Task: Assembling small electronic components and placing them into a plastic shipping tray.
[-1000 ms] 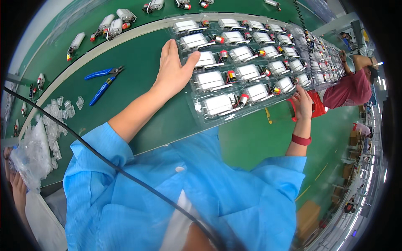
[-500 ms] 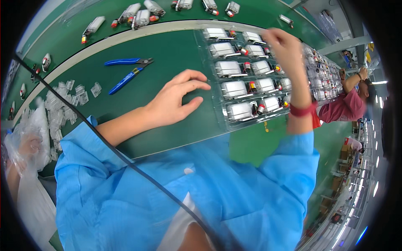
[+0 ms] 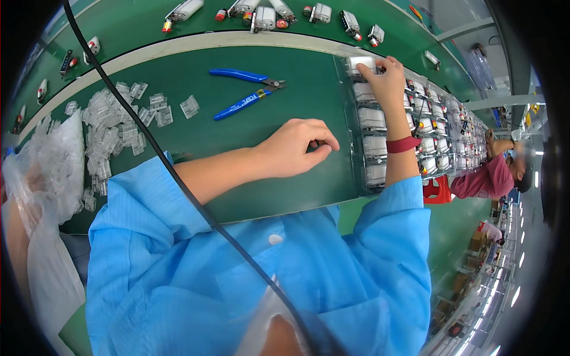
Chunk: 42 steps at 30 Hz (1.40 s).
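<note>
My left hand (image 3: pixel 297 148) hovers over or rests on the green work surface (image 3: pixel 249 199), its fingers curled in and the thumb near the index fingertip; nothing shows in it. At the far left corner of the clear plastic tray (image 3: pixel 351 121), my right hand (image 3: pixel 387 83) has thumb and index finger apart over a white-cased part (image 3: pixel 362 63). Whether they touch it is hard to tell. More white-cased parts with small red-and-yellow cylinders fill the tray, some hidden under my right forearm. Blue-handled side cutters (image 3: pixel 243 104) lie open beyond my left hand.
Small clear plastic pieces (image 3: pixel 113 133) are heaped at left, beside a clear plastic bag (image 3: pixel 44 178) with another person's arm behind it. Several white parts (image 3: pixel 263 19) lie beyond the pale rail (image 3: pixel 178 44). A dark cable (image 3: pixel 142 127) crosses the view. A co-worker (image 3: pixel 490 175) stands at far right.
The view has shifted, so the table things appear farther right. My right hand has moved left across the tray to its far left corner. My left hand's spread fingers have curled in.
</note>
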### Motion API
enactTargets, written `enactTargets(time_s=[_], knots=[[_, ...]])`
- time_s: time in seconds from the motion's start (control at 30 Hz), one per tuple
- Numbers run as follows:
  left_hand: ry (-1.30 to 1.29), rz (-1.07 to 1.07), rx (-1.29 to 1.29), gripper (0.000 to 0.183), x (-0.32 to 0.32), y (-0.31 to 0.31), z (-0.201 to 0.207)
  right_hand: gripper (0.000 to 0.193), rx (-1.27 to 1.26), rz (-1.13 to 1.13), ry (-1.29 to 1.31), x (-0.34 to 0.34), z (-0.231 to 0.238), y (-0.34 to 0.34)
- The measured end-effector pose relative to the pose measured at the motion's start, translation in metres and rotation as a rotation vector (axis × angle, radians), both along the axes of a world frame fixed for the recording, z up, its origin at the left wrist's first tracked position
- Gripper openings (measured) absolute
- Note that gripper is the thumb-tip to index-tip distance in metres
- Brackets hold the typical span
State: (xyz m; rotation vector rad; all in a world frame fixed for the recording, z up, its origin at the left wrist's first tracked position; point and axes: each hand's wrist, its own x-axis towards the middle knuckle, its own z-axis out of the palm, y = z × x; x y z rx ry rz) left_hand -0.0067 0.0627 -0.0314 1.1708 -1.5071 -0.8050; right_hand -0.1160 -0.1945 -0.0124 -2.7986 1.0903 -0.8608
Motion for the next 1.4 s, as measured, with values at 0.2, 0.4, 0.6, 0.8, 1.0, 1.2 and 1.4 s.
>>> enactTargets(time_s=[0.2,0.4,0.6,0.8,1.0,1.2,1.4], knots=[[-0.062,0.006,-0.062,0.014,-0.001,0.002,0.0,0.026,-0.137,0.129,-0.233,-0.005,0.013,0.03],[0.235,0.227,-0.173,0.066,0.001,-0.003,0.008,0.026,-0.2,0.369,-0.264,-0.016,0.072,0.106],[0.432,-0.3,0.405,0.039,0.015,0.003,0.024,0.029,0.191,0.638,-0.116,-0.047,0.054,0.169],[0.422,-0.078,0.411,0.023,0.016,0.019,0.026,0.029,-0.09,0.574,-0.441,-0.051,0.036,0.181],[0.655,-0.041,0.486,0.024,0.031,0.043,0.019,0.027,0.844,0.501,-0.741,-0.024,0.027,0.184],[0.654,-0.055,0.529,0.022,0.033,0.049,0.023,0.031,0.26,0.549,-0.563,-0.003,0.025,0.19],[0.729,-0.204,0.531,0.02,0.038,0.051,0.018,0.019,0.467,0.641,-0.494,-0.003,0.018,0.192]])
